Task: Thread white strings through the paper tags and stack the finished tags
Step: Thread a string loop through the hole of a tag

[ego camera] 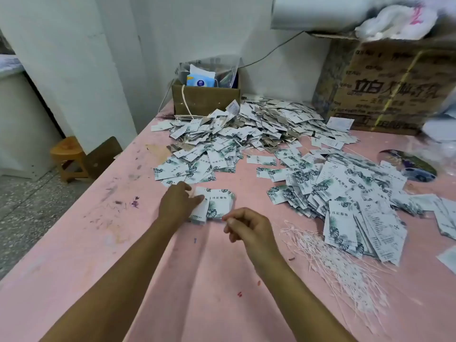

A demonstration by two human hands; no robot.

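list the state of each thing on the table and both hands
left hand: gripping small tag stack
right hand: fingers pinched, contents unclear
loose strings: scattered at right
tag heap: sprawled, unstacked
far pile: heaped, strings among the tags
small box: open, holding packets
large carton: open, bags on top

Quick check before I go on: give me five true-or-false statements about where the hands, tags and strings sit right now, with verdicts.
1. The left hand rests on a small stack of leaf-printed paper tags. True.
2. The loose bundle of white strings lies left of the left hand. False: it lies to the right of the right hand.
3. The right hand's fingers are pinched together. True.
4. The small open brown cardboard box stands at the table's near edge. False: it stands at the far side, by the wall.
5. The pink table surface carries no tags beyond the stack. False: big heaps of tags spread across it.
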